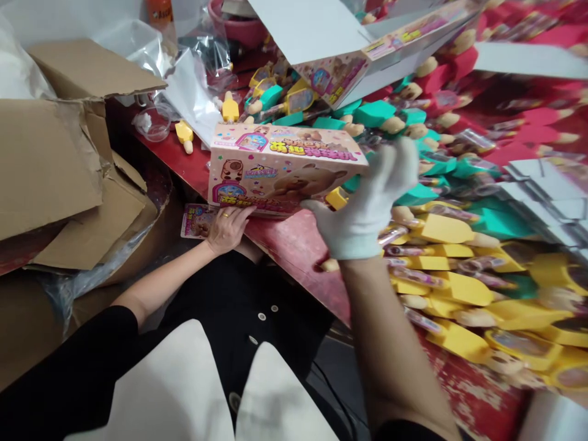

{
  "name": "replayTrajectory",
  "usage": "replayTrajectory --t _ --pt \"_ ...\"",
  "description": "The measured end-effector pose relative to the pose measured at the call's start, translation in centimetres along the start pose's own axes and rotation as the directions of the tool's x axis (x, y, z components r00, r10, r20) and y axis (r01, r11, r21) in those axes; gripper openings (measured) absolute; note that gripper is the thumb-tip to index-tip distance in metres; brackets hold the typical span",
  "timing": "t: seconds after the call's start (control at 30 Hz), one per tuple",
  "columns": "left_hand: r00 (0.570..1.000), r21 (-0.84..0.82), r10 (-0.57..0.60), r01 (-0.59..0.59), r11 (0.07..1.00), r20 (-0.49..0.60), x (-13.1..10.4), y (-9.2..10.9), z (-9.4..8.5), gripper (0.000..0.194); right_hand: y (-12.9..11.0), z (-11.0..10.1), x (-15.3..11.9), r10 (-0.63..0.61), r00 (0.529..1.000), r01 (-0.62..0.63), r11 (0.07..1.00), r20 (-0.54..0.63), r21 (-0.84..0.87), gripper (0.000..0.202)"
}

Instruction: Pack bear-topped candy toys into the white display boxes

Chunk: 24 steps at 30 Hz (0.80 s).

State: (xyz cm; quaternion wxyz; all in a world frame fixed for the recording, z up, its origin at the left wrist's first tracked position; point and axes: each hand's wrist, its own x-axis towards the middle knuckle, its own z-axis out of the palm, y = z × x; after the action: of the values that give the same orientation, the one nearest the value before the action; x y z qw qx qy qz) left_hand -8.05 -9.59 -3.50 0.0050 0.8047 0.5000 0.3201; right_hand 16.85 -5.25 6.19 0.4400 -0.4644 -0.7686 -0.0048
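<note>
A pink printed cardboard box (280, 174) with bear pictures and colourful lettering lies at the red table's near edge. My left hand (228, 228), bare and with a ring, has its fingers curled against the box's lower left edge; its thumb is hidden. Beside that hand, below the box, a small printed card (197, 220) shows. My right hand (367, 199) wears a white glove and is slightly blurred. It is at the box's right end, thumb by the lower front edge and fingers spread upward.
Many yellow toys (454, 288) and green toys (374, 113) with bear-like ends cover the table (312, 245); red ones (519, 125) lie farther right. An open printed box (340, 76) stands behind. Brown cartons (46, 165) are at left, near a clear plastic cup (154, 125).
</note>
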Motion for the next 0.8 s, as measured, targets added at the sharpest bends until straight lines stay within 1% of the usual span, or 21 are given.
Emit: replayTrajectory --t 0.03,0.07,0.13,0.2,0.23,0.3,0.33,0.4,0.47,0.5,0.53,0.57,0.6,0.63,0.67,0.73,0.8 --pt "1.000 -0.016 -0.023 0.023 1.000 0.010 0.0 0.1 0.0 0.045 -0.4 -0.3 0.8 -0.058 0.996 0.058 0.998 0.073 -0.009 0.077" --pt "0.999 -0.030 -0.045 0.045 0.999 0.019 0.0 0.1 0.0 0.045 -0.6 -0.5 1.4 -0.103 0.988 0.107 0.994 0.112 -0.031 0.073" --pt "0.997 -0.052 -0.072 0.073 0.996 0.033 0.0 0.1 0.0 0.044 -0.7 -0.6 1.6 -0.136 0.985 0.144 0.986 0.103 -0.079 0.067" --pt "0.997 -0.065 -0.062 0.065 0.996 0.050 -0.2 -0.2 -0.2 0.042 -0.2 -0.9 1.1 -0.165 0.985 0.171 0.979 0.060 -0.115 0.069" --pt "0.997 -0.064 -0.044 0.048 0.997 0.059 -0.4 -0.4 -0.4 0.041 0.0 -1.2 0.8 -0.187 0.981 0.193 0.972 0.056 -0.133 0.071" --pt "0.998 -0.042 -0.010 0.013 0.999 0.067 -0.8 -1.0 -0.9 0.040 0.0 -2.2 0.9 -0.250 0.964 0.262 0.948 0.086 -0.183 0.075" --pt "0.998 -0.025 0.000 0.001 1.000 0.068 -1.0 -1.3 -1.1 0.041 -0.5 -2.6 1.4 -0.283 0.952 0.302 0.928 0.115 -0.217 0.076" --pt "0.998 -0.002 0.002 -0.002 1.000 0.069 -1.2 -1.6 -1.4 0.041 -2.5 -2.8 3.3 -0.328 0.926 0.368 0.891 0.185 -0.266 0.084" --pt "0.997 0.002 -0.006 0.006 1.000 0.081 -1.3 -1.7 -1.4 0.040 -5.6 -1.6 5.7 -0.361 0.890 0.427 0.874 0.277 -0.232 0.100" --pt "0.996 0.007 -0.006 0.006 1.000 0.090 -1.2 -1.7 -1.3 0.039 -7.2 -0.6 6.8 -0.382 0.864 0.456 0.870 0.329 -0.188 0.099" --pt "0.995 0.023 -0.007 0.005 1.000 0.098 -1.2 -1.7 -1.3 0.039 -8.8 0.6 7.9 -0.409 0.834 0.483 0.865 0.371 -0.134 0.090" --pt "0.995 0.048 -0.010 0.005 0.999 0.103 -1.1 -1.8 -1.4 0.040 -10.1 1.8 8.7 -0.431 0.806 0.500 0.863 0.405 -0.077 0.073" --pt "0.994 0.077 -0.012 0.004 0.997 0.107 -1.1 -1.9 -1.6 0.040 -11.0 2.9 9.3 -0.442 0.789 0.500 0.866 0.426 -0.028 0.055" --pt "0.994 0.104 -0.010 -0.001 0.995 0.112 -1.1 -2.0 -1.8 0.041 -11.6 3.8 9.7 -0.446 0.785 0.490 0.872 0.430 0.011 0.041" --pt "0.993 0.124 -0.010 -0.005 0.992 0.121 -1.2 -2.2 -2.0 0.042 -11.9 4.3 9.8 -0.444 0.786 0.474 0.879 0.430 0.042 0.034" --pt "0.990 0.141 -0.006 -0.014 0.990 0.139 -1.3 -2.7 -2.6 0.042 -11.8 4.3 9.8 -0.427 0.780 0.449 0.891 0.457 0.067 0.030" --pt "0.988 0.136 0.008 -0.030 0.990 0.157 -1.6 -3.4 -2.8 0.042 -11.5 3.4 9.8 -0.415 0.744 0.458 0.887 0.523 0.052 0.031"
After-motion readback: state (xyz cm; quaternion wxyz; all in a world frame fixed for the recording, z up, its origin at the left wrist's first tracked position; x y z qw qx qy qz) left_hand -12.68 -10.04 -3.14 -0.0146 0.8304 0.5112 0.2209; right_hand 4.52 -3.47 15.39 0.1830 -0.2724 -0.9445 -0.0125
